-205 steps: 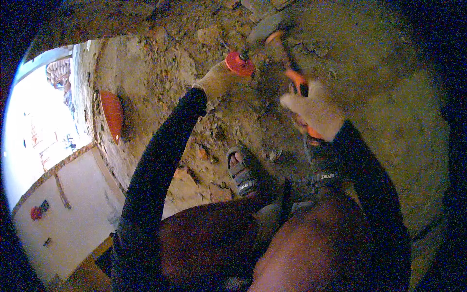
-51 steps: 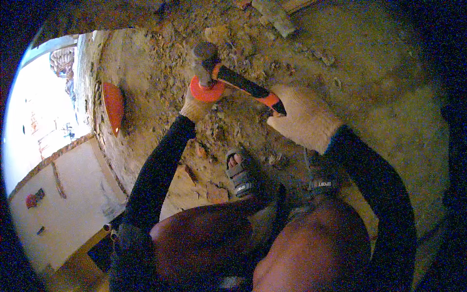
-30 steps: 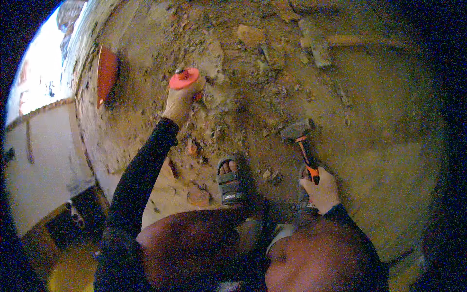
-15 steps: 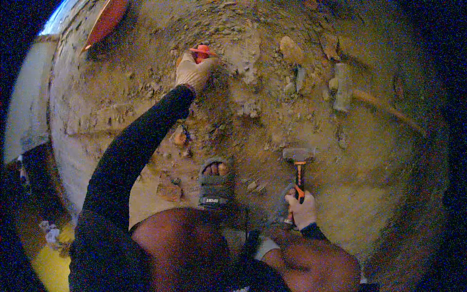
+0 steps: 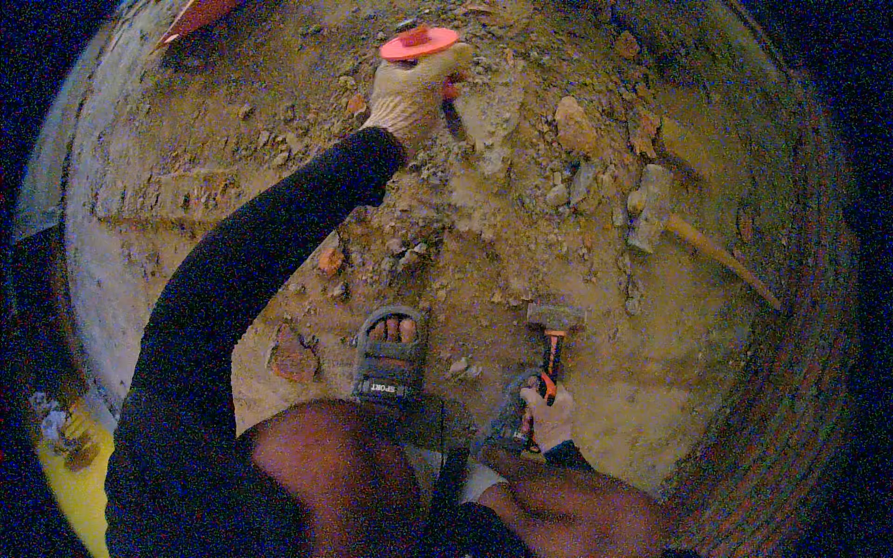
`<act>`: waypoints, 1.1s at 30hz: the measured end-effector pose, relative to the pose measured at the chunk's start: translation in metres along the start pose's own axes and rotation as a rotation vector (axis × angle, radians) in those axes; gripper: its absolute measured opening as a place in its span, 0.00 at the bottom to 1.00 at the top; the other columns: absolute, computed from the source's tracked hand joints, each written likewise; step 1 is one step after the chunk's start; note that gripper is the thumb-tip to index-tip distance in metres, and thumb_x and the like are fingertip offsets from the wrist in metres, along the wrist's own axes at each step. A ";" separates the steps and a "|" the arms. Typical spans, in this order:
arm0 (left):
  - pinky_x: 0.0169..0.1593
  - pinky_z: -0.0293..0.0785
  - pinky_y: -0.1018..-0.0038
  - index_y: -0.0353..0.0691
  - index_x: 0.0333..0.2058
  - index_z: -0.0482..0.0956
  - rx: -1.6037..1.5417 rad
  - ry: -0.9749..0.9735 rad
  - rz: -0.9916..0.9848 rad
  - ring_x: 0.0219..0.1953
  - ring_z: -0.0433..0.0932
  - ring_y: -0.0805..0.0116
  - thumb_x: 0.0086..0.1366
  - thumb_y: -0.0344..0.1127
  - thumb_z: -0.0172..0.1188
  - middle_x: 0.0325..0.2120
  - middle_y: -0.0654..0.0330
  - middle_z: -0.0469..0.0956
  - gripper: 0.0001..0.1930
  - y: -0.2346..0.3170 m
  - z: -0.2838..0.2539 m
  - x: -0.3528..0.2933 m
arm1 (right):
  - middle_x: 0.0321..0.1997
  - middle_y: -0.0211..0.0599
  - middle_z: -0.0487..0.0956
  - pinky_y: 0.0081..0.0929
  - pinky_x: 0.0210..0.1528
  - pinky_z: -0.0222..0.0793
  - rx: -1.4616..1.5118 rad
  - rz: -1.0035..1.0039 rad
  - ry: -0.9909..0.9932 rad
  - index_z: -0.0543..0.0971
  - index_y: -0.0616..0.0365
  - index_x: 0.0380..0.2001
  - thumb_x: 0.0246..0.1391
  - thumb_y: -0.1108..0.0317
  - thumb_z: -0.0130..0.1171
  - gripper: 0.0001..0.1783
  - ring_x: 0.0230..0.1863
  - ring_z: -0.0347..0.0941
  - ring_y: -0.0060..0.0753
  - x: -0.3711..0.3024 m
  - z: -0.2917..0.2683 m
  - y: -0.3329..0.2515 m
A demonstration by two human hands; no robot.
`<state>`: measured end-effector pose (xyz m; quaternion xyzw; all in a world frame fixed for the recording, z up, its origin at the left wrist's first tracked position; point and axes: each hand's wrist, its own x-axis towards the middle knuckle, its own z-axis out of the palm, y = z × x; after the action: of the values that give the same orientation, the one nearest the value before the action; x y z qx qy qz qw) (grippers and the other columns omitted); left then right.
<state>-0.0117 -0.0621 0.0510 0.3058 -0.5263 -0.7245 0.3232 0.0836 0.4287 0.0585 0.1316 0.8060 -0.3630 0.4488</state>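
My left hand, in a pale work glove, is closed around a chisel with a red grip and a round hand guard. The guard shows above my fist, and a dark shaft comes out below it toward the broken ground; where its tip rests I cannot tell. Low on the right, my right hand, also gloved, grips a club hammer by its black and orange handle. The grey hammer head points away from me, just above the dirt beside my right sandal.
A long-handled sledgehammer lies on the dirt at right. Stones and rubble surround the dug patch. A brick piece lies left of my left sandal. A red pan-like object shows at far left, something yellow at lower left.
My left hand has moved farther away and to the right, tilting the chisel so its guard faces up and its shaft shows. The right hand still grips the club hammer. The view has shifted.
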 end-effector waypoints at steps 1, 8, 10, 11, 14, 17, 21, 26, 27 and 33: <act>0.34 0.75 0.76 0.39 0.46 0.81 -0.037 -0.062 0.008 0.29 0.78 0.77 0.61 0.38 0.72 0.32 0.66 0.83 0.18 0.003 0.007 -0.002 | 0.21 0.26 0.75 0.29 0.17 0.68 -0.022 0.013 0.007 0.78 0.54 0.36 0.52 0.67 0.70 0.11 0.16 0.71 0.24 0.001 0.000 0.001; 0.50 0.79 0.71 0.40 0.54 0.79 0.319 -0.351 0.127 0.44 0.82 0.73 0.61 0.37 0.72 0.44 0.64 0.84 0.23 -0.007 0.017 -0.035 | 0.21 0.26 0.75 0.28 0.16 0.68 0.089 -0.002 -0.015 0.78 0.53 0.35 0.52 0.67 0.70 0.10 0.15 0.70 0.24 0.012 0.006 0.009; 0.55 0.77 0.72 0.39 0.54 0.78 0.527 -0.290 0.300 0.47 0.82 0.72 0.63 0.36 0.70 0.46 0.63 0.84 0.22 -0.013 0.010 -0.051 | 0.21 0.25 0.74 0.28 0.15 0.67 0.024 -0.096 -0.014 0.77 0.53 0.36 0.53 0.68 0.69 0.10 0.14 0.69 0.24 0.015 0.007 0.008; 0.60 0.75 0.71 0.38 0.55 0.77 0.408 -0.327 0.221 0.53 0.81 0.70 0.62 0.36 0.70 0.50 0.60 0.84 0.24 -0.014 0.006 -0.053 | 0.21 0.26 0.74 0.28 0.15 0.67 0.037 -0.060 -0.029 0.77 0.53 0.36 0.54 0.68 0.69 0.10 0.14 0.69 0.24 0.015 0.007 0.007; 0.58 0.75 0.71 0.38 0.56 0.77 0.421 -0.365 0.158 0.52 0.81 0.69 0.60 0.37 0.72 0.51 0.60 0.83 0.26 -0.011 -0.009 -0.043 | 0.21 0.26 0.75 0.28 0.15 0.66 0.065 0.014 -0.062 0.77 0.53 0.36 0.54 0.68 0.69 0.10 0.14 0.69 0.23 0.014 0.004 0.000; 0.58 0.75 0.70 0.38 0.56 0.77 0.489 -0.379 0.108 0.52 0.81 0.70 0.60 0.38 0.73 0.51 0.60 0.83 0.26 -0.010 -0.022 -0.035 | 0.20 0.27 0.74 0.28 0.14 0.66 0.042 0.018 -0.065 0.76 0.54 0.37 0.55 0.68 0.68 0.10 0.14 0.69 0.24 0.010 0.003 -0.010; 0.59 0.75 0.70 0.38 0.56 0.77 0.449 -0.447 0.109 0.51 0.80 0.73 0.63 0.38 0.71 0.51 0.61 0.83 0.25 -0.013 -0.025 -0.033 | 0.18 0.27 0.72 0.28 0.13 0.67 -0.036 0.021 -0.070 0.75 0.55 0.38 0.55 0.67 0.68 0.12 0.13 0.68 0.24 0.007 0.004 -0.017; 0.51 0.76 0.71 0.38 0.54 0.78 0.523 -0.633 0.075 0.43 0.78 0.75 0.66 0.37 0.65 0.45 0.64 0.82 0.19 -0.016 -0.025 -0.025 | 0.18 0.28 0.75 0.27 0.14 0.67 0.032 0.000 -0.086 0.77 0.56 0.35 0.56 0.66 0.68 0.10 0.13 0.69 0.24 0.008 0.005 -0.016; 0.48 0.76 0.72 0.38 0.53 0.78 0.576 -0.638 0.003 0.41 0.77 0.76 0.67 0.36 0.64 0.43 0.65 0.82 0.18 -0.017 -0.025 -0.022 | 0.18 0.28 0.75 0.27 0.14 0.67 0.042 0.001 -0.094 0.77 0.56 0.35 0.56 0.66 0.68 0.10 0.13 0.69 0.23 0.007 0.005 -0.015; 0.39 0.75 0.74 0.39 0.49 0.80 0.313 -0.458 -0.109 0.35 0.74 0.79 0.66 0.35 0.63 0.38 0.67 0.80 0.14 -0.029 -0.013 -0.022 | 0.19 0.27 0.74 0.27 0.14 0.68 -0.009 0.029 -0.057 0.77 0.55 0.37 0.55 0.66 0.68 0.11 0.14 0.69 0.23 0.006 0.013 0.007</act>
<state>0.0077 -0.0451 0.0221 0.2081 -0.6738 -0.7012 0.1051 0.0920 0.4233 0.0457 0.1309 0.7924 -0.3562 0.4776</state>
